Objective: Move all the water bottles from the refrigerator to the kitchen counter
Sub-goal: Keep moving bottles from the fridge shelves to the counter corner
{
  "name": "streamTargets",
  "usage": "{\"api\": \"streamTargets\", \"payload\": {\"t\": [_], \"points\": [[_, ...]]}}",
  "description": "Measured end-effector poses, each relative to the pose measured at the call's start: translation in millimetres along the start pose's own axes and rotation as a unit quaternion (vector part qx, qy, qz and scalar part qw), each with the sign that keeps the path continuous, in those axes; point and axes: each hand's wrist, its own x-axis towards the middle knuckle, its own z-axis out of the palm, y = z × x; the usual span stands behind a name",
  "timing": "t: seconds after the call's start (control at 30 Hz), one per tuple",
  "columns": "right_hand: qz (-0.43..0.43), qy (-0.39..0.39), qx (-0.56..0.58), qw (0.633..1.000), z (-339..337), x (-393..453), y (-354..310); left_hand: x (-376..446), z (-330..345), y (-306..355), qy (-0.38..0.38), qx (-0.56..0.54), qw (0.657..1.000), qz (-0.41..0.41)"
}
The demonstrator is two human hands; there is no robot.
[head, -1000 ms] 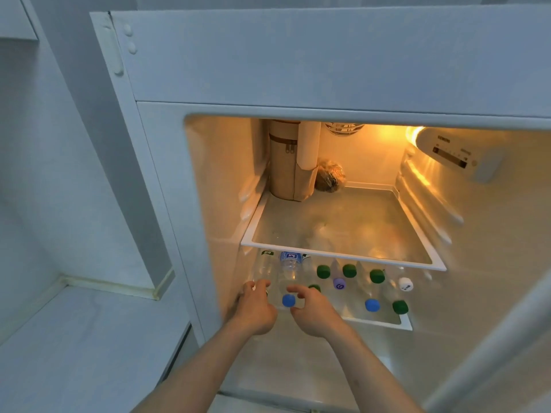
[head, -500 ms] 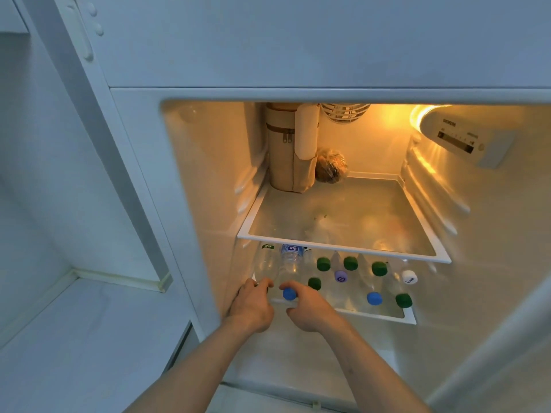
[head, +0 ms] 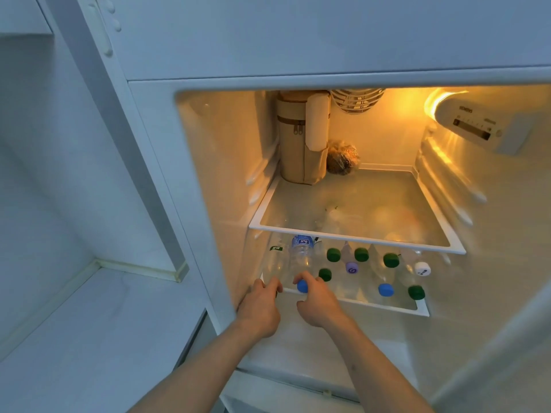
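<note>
The open refrigerator holds several clear water bottles on its lower shelf (head: 387, 307), caps facing me in green, blue, purple and white. My left hand (head: 260, 305) closes around the neck of the leftmost bottle (head: 272, 262), which has a green label. My right hand (head: 317, 302) grips the neck of the blue-capped bottle (head: 301, 257) with a blue label. Further right lie a green-capped bottle (head: 333, 254), a purple-capped one (head: 351, 267), a second blue-capped one (head: 385, 289) and a white-capped one (head: 422, 268). The grey kitchen counter (head: 74, 338) lies to the left.
The upper glass shelf (head: 357, 238) overhangs the bottles closely. On it stand a tan zipped bag (head: 298, 150) and a wrapped dark bundle (head: 342, 158) at the back. The fridge frame (head: 190, 204) separates the shelf from the counter. A control panel (head: 474, 126) sits at top right.
Both hands have closed further around the two leftmost bottle necks at the shelf's front edge. My head has moved closer and slightly left, so the fridge looms larger.
</note>
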Motion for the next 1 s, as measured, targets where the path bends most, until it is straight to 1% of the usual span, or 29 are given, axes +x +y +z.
{"api": "streamTargets", "payload": {"t": [0.2, 0.37, 0.57, 0.83, 1.0], "points": [[0.003, 0.022, 0.032, 0.999, 5.2, -10.3, 4.7, -20.9, 4.6, 4.4, 0.017, 0.006, 1.000, 0.021], [0.002, 0.042, 0.091, 0.995, 11.4, -24.4, 7.0, -42.8, 0.6, 4.6, 0.082, 0.009, 0.995, 0.064], [-0.028, 0.089, 0.151, 0.984, 6.6, -42.9, 5.3, -60.7, -33.3, 7.5, 0.147, -0.001, 0.984, 0.099], [-0.056, 0.152, 0.187, 0.969, -18.7, -56.3, -5.4, -73.6, -69.4, 10.8, 0.191, 0.015, 0.976, 0.104], [-0.061, 0.176, 0.198, 0.962, -29.0, -65.3, -13.7, -79.7, -78.1, 12.0, 0.195, 0.021, 0.976, 0.099]]}}
